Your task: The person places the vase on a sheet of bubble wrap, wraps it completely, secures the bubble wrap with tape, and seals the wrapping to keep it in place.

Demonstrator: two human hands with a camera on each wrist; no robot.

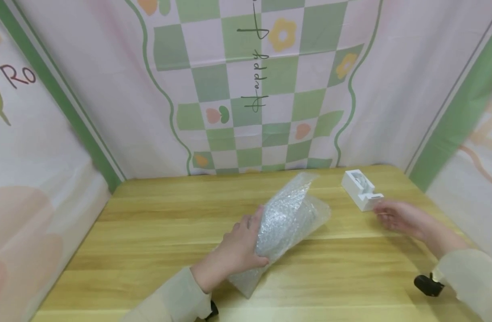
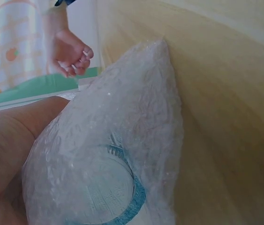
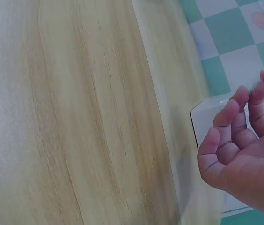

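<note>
A clear bubble-wrap bundle (image 1: 288, 219) lies slantwise on the wooden table, its loose end flaring toward the back. Through the wrap, the left wrist view reveals a round, blue-tinted glass object (image 2: 134, 201); its full shape is hidden. My left hand (image 1: 239, 246) grips the bundle from the left, thumb on the near side and fingers over the far side. At the right, my right hand (image 1: 402, 219) is at the front end of a white tape dispenser (image 1: 356, 192). Its thumb and forefinger appear to pinch a bit of clear tape (image 3: 252, 88), the other fingers curled.
The wooden tabletop (image 1: 149, 232) ends at a printed cloth backdrop (image 1: 246, 89) behind, with more cloth on both sides. The dispenser stands near the back right of the table. Black wrist devices (image 1: 428, 285) show at the sleeves.
</note>
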